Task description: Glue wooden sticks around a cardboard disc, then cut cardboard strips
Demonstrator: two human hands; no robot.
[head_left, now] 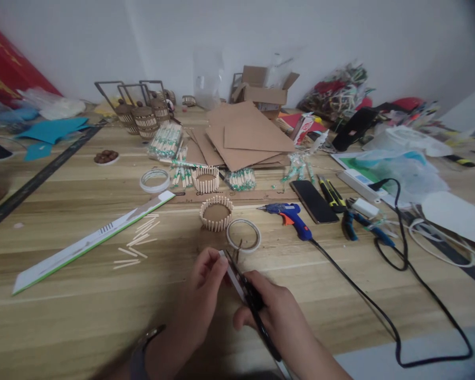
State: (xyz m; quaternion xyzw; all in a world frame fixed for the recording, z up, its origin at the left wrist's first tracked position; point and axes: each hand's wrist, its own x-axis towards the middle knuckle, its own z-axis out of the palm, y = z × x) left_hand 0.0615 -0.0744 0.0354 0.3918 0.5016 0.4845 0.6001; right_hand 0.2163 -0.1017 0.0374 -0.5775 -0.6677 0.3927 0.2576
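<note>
My left hand (206, 287) pinches a small pale strip (228, 266) near the table's front edge. My right hand (279, 316) is closed round black-handled scissors (250, 295), whose blades meet the strip at my left fingertips. Just beyond the hands lie a roll of tape (243, 235) and a small round basket (216, 213) made of upright wooden sticks. A second such basket (206, 179) sits farther back. Loose cut sticks (136, 245) lie to the left.
A long white and green ruler (91, 240) lies at the left. A blue glue gun (291, 216) with a black cord (380, 311), a phone (314, 201), pliers (350, 224) and utility knives (330, 192) sit at the right. Cardboard sheets (241, 137), stick bundles (166, 140) and clutter fill the back.
</note>
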